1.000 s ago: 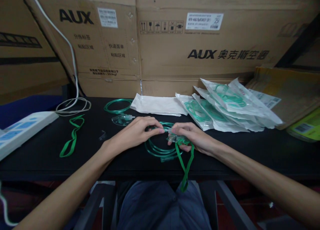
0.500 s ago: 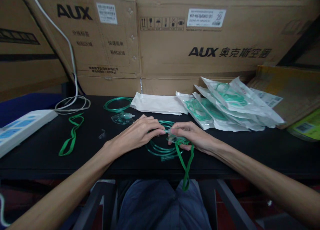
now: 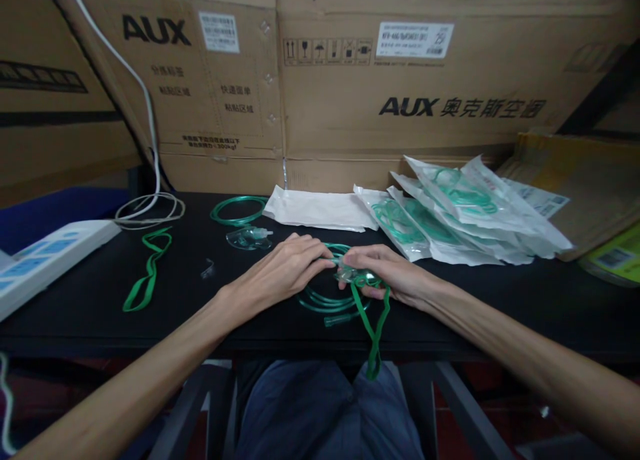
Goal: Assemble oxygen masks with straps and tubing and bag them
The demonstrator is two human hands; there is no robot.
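Note:
My right hand (image 3: 377,273) is closed around a clear oxygen mask (image 3: 357,278), and a green elastic strap (image 3: 369,337) hangs from it over the table's front edge. Pinched in my left hand (image 3: 305,263) is the end of the green oxygen tubing (image 3: 327,304), at the mask's connector; fingers cover the joint, so I cannot tell if the two are joined. The tubing's coil lies under my hands on the black table. Beyond my left hand sit a second clear mask (image 3: 249,238) and another coil of green tubing (image 3: 237,210).
Several sealed packets (image 3: 460,210) of green tubing are piled at the back right, beside a flat white pouch (image 3: 320,209). On the left lie a loose green strap (image 3: 149,273), a small clear piece (image 3: 207,268) and a white power strip (image 3: 55,253). Cardboard (image 3: 330,127) stands behind the table.
The view has shifted slightly. My hands stay together at the mask's connector, with the left fingertips a little closer to the right hand.

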